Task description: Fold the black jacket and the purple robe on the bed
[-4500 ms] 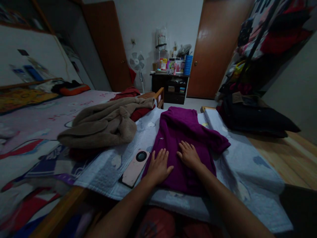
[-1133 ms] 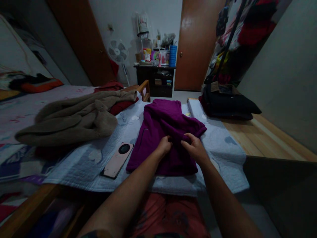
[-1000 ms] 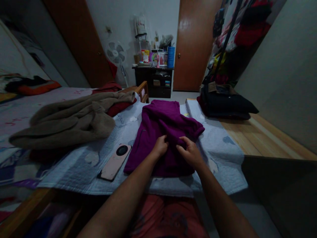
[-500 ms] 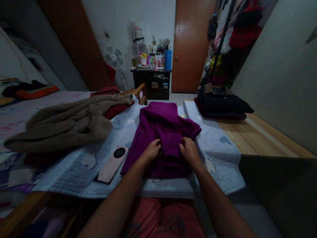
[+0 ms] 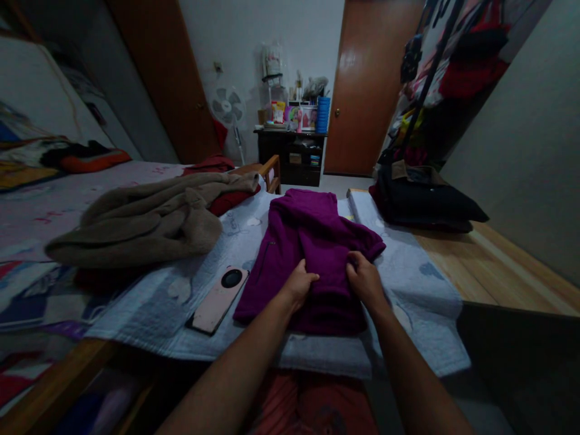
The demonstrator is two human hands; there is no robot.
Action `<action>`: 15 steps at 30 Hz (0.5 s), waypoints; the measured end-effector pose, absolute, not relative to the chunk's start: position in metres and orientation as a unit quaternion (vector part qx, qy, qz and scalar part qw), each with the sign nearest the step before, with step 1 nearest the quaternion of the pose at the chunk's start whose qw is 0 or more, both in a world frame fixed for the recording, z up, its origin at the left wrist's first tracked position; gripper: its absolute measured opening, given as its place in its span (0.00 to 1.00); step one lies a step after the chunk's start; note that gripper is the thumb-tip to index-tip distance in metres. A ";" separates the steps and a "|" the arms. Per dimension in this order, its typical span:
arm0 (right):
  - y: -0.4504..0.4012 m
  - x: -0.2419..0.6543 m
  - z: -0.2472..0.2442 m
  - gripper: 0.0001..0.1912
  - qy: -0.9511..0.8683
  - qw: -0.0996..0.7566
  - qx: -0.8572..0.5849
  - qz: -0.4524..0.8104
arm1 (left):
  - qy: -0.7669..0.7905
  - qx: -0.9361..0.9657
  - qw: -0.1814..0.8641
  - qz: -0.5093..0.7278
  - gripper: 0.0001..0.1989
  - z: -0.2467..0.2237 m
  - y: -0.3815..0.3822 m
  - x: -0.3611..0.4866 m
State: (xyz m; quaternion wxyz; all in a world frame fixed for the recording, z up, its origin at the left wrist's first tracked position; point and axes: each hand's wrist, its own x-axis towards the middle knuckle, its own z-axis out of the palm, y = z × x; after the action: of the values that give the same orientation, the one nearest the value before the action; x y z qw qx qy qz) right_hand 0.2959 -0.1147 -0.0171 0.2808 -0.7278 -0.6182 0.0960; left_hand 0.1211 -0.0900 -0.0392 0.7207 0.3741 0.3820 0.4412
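Note:
A purple garment (image 5: 317, 241) lies partly folded on a pale blue quilted cloth (image 5: 181, 329), one part laid over its middle and another sticking out to the right. My left hand (image 5: 300, 284) rests on its lower middle, thumb and forefinger spread apart over the fabric. At the right side of the folded part, my right hand (image 5: 365, 278) pinches the purple cloth between thumb and curled fingers. A pink phone (image 5: 215, 305) with a round dark camera ring lies to the left of the garment.
A brown fleece garment (image 5: 149, 223) is heaped at left over red cloth. Folded dark clothes (image 5: 426, 196) sit on a wooden surface (image 5: 480, 266) at right. A fan (image 5: 228, 107) and a dark cabinet (image 5: 290, 157) stand at the back.
The view has shifted, so everything appears further right. My left hand's thumb and forefinger have spread from their earlier curled pose. My right hand keeps its pinch at the fold's edge.

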 end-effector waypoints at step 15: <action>-0.100 0.243 -0.019 0.25 -0.745 0.131 -0.653 0.018 | 0.492 0.841 0.141 0.173 0.23 -0.015 -0.079 0.063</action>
State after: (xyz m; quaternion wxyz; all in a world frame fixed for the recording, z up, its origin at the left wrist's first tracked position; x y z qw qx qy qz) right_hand 0.2431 -0.0998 -0.0185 0.1311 -0.6534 -0.7453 0.0176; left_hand 0.0630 -0.0785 -0.0148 0.1409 0.8414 0.4924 0.1725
